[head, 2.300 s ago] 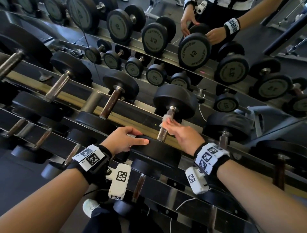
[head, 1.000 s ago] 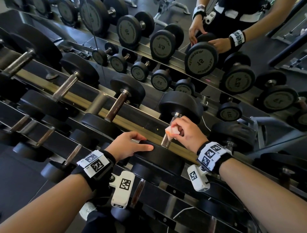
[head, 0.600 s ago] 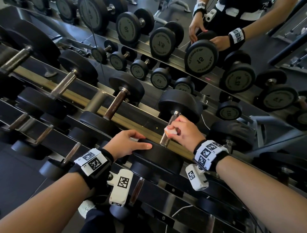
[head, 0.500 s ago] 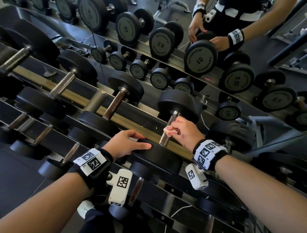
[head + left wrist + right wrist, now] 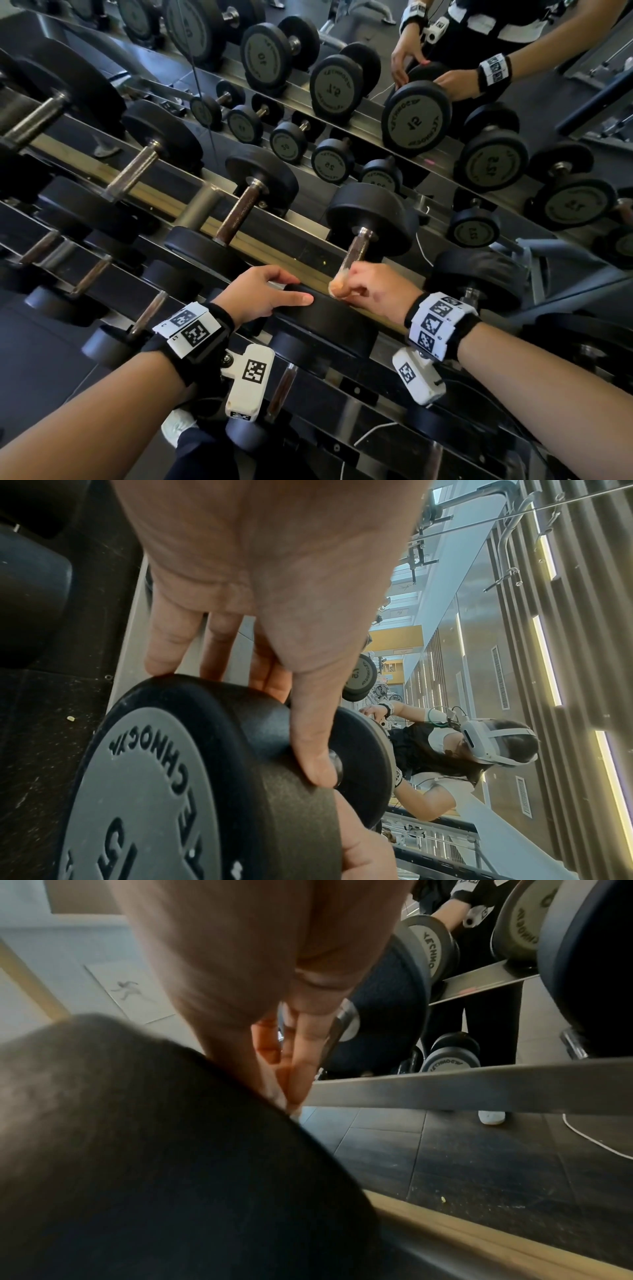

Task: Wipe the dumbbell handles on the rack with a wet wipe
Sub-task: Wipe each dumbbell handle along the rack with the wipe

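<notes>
On the upper tier of the steel dumbbell rack [image 5: 191,219], a black round-headed dumbbell [image 5: 371,219] lies with its brown knurled metal handle [image 5: 356,250] running from 1 o'clock down toward 7 o'clock. Its near head [image 5: 329,322] is steadied by the left hand [image 5: 263,294]: the fingers are laid over the rubber rim and the thumb [image 5: 311,739] is stretched nearly straight along the top, with nothing clasped. A crumpled white wet wipe [image 5: 339,289] is pinched in the curled fingers of the right hand [image 5: 376,291] and pressed against the lower end of the handle, just beside the near head (the wipe is mostly hidden in the right wrist view). At 10 o'clock from this dumbbell, a second dumbbell with a darker brown handle [image 5: 239,214] is seated on the same tier. Beyond the rack, at 12 o'clock, a wall mirror [image 5: 462,113] is seen.
</notes>
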Tool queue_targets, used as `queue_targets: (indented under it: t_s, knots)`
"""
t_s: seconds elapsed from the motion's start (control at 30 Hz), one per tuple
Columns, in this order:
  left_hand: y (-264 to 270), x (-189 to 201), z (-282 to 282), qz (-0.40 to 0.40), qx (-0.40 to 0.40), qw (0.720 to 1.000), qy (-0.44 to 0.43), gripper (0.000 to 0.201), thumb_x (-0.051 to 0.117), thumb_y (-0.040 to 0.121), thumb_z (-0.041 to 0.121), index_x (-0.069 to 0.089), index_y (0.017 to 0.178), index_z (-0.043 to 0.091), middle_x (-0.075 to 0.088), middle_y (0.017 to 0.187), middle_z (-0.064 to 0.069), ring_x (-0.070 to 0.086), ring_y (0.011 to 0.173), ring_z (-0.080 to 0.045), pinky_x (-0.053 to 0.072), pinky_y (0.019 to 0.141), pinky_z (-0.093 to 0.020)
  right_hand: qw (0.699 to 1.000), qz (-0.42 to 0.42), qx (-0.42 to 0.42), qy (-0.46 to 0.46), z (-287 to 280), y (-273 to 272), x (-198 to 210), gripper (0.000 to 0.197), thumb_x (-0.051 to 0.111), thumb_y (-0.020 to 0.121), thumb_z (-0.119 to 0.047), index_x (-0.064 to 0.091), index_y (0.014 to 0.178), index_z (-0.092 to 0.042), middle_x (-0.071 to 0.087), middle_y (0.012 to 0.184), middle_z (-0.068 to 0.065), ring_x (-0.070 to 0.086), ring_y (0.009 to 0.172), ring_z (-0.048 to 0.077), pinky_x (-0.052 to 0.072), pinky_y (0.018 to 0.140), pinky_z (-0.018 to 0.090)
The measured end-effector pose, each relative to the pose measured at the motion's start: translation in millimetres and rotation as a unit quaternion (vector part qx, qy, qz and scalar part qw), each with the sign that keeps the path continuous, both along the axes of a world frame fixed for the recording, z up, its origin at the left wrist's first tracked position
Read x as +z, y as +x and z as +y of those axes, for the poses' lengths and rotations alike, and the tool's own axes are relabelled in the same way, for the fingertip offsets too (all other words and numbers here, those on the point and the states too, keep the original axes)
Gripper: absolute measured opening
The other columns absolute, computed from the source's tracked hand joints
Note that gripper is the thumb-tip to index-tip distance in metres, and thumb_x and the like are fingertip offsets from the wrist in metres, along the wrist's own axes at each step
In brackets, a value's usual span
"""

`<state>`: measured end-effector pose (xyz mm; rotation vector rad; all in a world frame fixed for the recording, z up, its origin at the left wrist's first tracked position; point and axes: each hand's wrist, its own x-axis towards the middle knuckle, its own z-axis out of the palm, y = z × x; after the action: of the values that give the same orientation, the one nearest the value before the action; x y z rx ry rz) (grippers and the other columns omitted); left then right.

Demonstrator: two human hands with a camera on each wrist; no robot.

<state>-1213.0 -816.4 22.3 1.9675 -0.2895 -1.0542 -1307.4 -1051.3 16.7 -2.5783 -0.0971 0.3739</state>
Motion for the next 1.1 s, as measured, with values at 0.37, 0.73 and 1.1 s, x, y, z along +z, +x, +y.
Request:
queue_targets:
  t_s: [0.37, 0.73, 1.1]
  knots:
    - [1, -3, -2, -0.01, -0.003, 1.0, 0.001, 0.042, 0.083, 0.072, 0.039, 0.066, 0.109, 0.026, 0.063, 0.108, 0.002, 0.065, 0.099, -0.017, 0.059, 0.087, -0.037, 0.976, -0.111, -0.173, 0.077, -8, -1, -9, 0.019, 0.073, 0.088, -0.018, 0.075, 0.107, -0.014, 0.063, 0.101, -0.011, 0.06, 0.089, -0.005, 0.042, 0.084, 0.003]
    - [0, -6, 2, 0.005, -0.002, 1.0, -0.024, 0.065, 0.081, 0.047, 0.056, 0.066, 0.105, 0.029, 0.067, 0.109, 0.0, 0.067, 0.1, -0.02, 0.059, 0.088, -0.042, 0.878, -0.121, -0.405, 0.225, -32, -27, -13, 0.008, 0.08, 0.081, -0.028, 0.073, 0.076, -0.031, 0.073, 0.082, -0.002, 0.068, 0.08, 0.009, 0.051, 0.079, 0.026]
    - [4, -5, -2, 0.029, 0.006, 0.999, -0.019, 0.046, 0.088, 0.066, 0.033, 0.069, 0.106, 0.02, 0.069, 0.103, -0.004, 0.071, 0.085, -0.016, 0.055, 0.064, -0.023, 0.739, -0.112, -0.515, 0.418, -9, 4, -37, 0.015, 0.073, 0.087, -0.01, 0.072, 0.087, -0.025, 0.074, 0.094, 0.007, 0.074, 0.083, 0.014, 0.058, 0.069, 0.022]
